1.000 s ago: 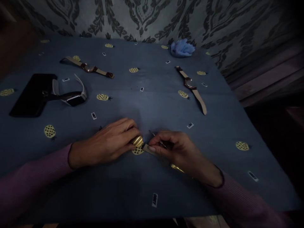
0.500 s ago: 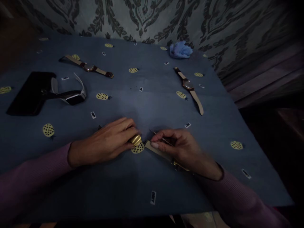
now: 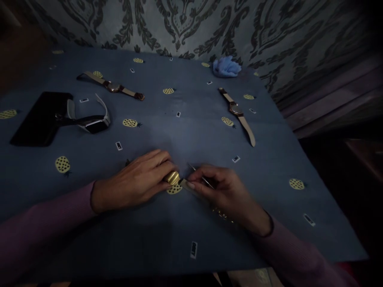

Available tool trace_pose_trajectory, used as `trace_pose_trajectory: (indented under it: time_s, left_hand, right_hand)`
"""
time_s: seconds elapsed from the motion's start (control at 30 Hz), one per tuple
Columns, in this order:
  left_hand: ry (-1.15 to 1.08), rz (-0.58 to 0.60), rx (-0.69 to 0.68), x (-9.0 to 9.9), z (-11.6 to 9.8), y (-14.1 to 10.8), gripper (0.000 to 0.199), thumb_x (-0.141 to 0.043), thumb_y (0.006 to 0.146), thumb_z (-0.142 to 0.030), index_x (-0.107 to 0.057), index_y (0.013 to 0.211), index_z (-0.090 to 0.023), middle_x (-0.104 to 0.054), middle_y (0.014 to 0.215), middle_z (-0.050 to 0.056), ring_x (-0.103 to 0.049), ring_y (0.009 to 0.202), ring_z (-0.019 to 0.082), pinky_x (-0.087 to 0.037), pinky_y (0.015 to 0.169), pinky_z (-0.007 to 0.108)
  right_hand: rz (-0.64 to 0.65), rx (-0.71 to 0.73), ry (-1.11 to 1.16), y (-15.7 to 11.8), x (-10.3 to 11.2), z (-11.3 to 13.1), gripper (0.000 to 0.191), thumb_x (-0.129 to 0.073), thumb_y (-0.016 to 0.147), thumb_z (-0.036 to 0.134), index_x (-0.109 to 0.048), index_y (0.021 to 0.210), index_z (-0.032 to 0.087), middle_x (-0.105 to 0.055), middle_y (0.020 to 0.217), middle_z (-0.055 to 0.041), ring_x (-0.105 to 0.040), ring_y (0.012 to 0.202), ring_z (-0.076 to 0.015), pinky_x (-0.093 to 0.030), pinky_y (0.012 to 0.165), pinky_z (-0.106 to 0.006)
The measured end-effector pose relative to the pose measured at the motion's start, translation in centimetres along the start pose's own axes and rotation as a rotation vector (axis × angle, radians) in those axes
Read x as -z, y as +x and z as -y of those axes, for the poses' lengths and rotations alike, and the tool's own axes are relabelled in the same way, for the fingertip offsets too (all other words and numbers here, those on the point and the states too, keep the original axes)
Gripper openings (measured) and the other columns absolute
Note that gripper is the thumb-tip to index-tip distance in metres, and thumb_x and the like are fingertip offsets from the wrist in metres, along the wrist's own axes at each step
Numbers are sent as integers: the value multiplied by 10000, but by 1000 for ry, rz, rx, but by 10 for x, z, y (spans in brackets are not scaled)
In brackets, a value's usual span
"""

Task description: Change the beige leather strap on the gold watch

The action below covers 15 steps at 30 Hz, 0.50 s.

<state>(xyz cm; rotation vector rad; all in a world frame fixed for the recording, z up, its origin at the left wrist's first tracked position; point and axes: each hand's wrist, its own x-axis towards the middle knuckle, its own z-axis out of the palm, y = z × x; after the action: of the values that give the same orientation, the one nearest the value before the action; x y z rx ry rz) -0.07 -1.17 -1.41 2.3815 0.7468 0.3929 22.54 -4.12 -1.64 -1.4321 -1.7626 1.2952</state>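
My left hand (image 3: 136, 179) is closed round a gold-coloured watch case (image 3: 172, 177), which shows between thumb and fingers. My right hand (image 3: 223, 191) pinches a light strap (image 3: 187, 184), whose dark end touches or nearly touches the case. A thin metal tool (image 3: 207, 182) also sits in my right hand, its tip sticking out toward the upper left. Gold-coloured parts (image 3: 223, 214) show beneath the right palm. Fingers hide most of the strap.
Two watches with light straps lie farther back, one at the left (image 3: 113, 87) and one at the right (image 3: 235, 109). A black phone (image 3: 42, 118) and a white-strapped smartwatch (image 3: 97, 126) rest at the left. A crumpled blue cloth (image 3: 226, 67) is near the wall.
My right hand has brought the strap's end leftward, up to the gold-coloured case. The view has shifted slightly; my left hand keeps its hold.
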Motion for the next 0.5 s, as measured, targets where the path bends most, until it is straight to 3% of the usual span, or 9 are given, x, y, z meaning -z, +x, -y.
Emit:
trace_pose_trajectory:
  time_s: [0.3,0.5]
  left_hand:
    - [19,-16,-23,-1,2,0,125,-504,966,-182,-598,1001,-107,-561,1015,85,-513,900,193,-467,789,317]
    - [29,-41,-30,-3,3,-1,129,-532,951,-173,-604,1031,-103,-560,1013,79,-516,896,197,-470,772,324]
  right_hand:
    - [9,121,-239,-2,2,-2,95,-678,836,217,-667,747,187,-582,668,14,-506,565,-108,-389,523,-227]
    - [31,120,-254,-2,3,0,72,-669,826,182,-667,754,185,-572,658,20,-501,556,-111,-389,533,-235]
